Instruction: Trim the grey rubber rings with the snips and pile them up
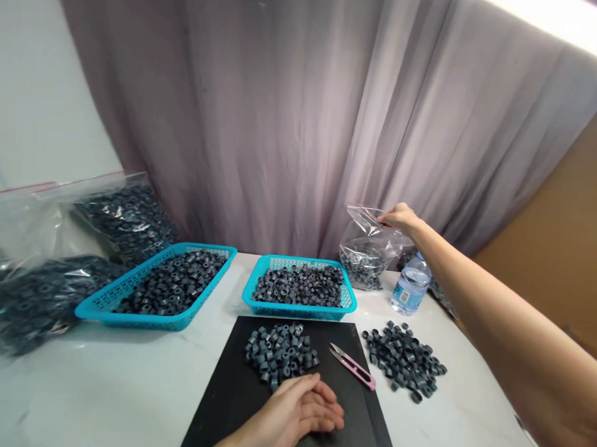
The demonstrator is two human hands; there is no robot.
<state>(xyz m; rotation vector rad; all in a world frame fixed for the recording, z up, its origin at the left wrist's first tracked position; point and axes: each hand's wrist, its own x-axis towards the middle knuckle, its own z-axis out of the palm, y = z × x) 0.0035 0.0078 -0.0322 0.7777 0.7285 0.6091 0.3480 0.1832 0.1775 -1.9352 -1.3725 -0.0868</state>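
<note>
Two hands in view, both the person's own. Right hand [401, 217] was stretched out to the far side of the white bench [94, 386], fingers [386, 219] pinched on the top edge of a clear plastic zip bag with a red strip [370, 244], partly filled with small dark grey ring-shaped parts. Bag stood upright just behind the right corner of the smaller turquoise plastic basket [299, 307], which was full of the same grey rings. Left hand [301, 407] lay on the black rectangular mat [229, 400] near the front edge, palm turned up, fingers [326, 412] loosely curled and holding nothing visible.

Loose pile of grey rings [280, 352] sat on the mat just beyond the left hand. Pink-handled thread snips [353, 368] lay at the mat's right edge, between that pile and a second loose pile of grey rings [404, 359] on the bare bench, right of the mat. Clear plastic water bottle with a blue label [410, 286] stood just right of the held bag, near the right forearm.

Larger turquoise plastic basket [119, 294] of rings sat tilted at left, with big clear bags of grey rings [39, 290] stacked behind and beside it. Grey curtain [284, 116] hung behind the bench.
</note>
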